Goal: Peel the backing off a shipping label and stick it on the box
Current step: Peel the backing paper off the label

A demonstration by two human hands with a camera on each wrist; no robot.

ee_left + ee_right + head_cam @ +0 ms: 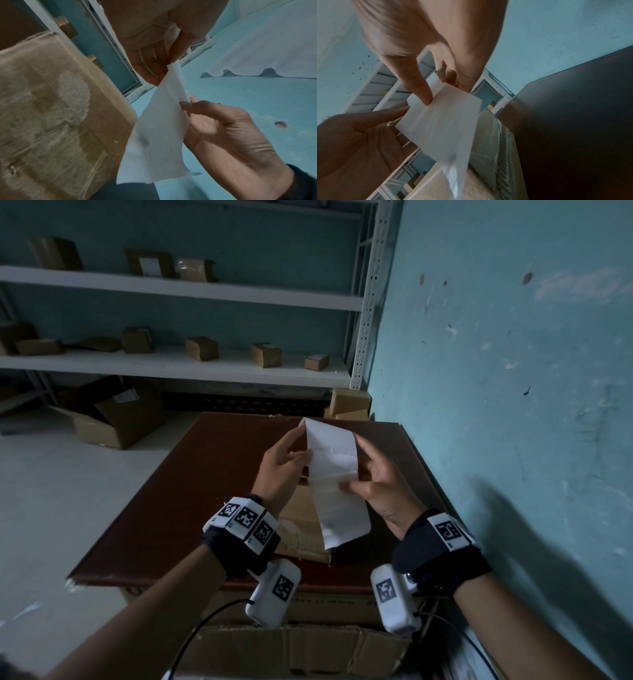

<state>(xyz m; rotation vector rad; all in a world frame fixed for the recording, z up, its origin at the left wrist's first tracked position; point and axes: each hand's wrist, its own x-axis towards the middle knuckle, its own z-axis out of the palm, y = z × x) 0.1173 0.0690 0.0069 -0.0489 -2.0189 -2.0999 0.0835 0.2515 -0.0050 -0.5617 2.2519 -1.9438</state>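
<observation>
A long white shipping label [334,474] hangs upright between both hands above the dark brown table [191,491]. My left hand [286,462] pinches its upper left edge near the top corner, where a thin layer looks split from the sheet [176,73]. My right hand [368,479] pinches the right edge at mid-height, thumb on the face [426,98]. A flat, taped cardboard box [299,525] lies on the table directly under the label's loose lower end. The box [51,108] fills the left of the left wrist view.
A teal wall [513,371] runs close along the table's right side. White shelves [178,364] with several small cartons stand behind. An open carton [113,419] lies on the floor at left. A large cardboard box [301,645] sits below the table's near edge.
</observation>
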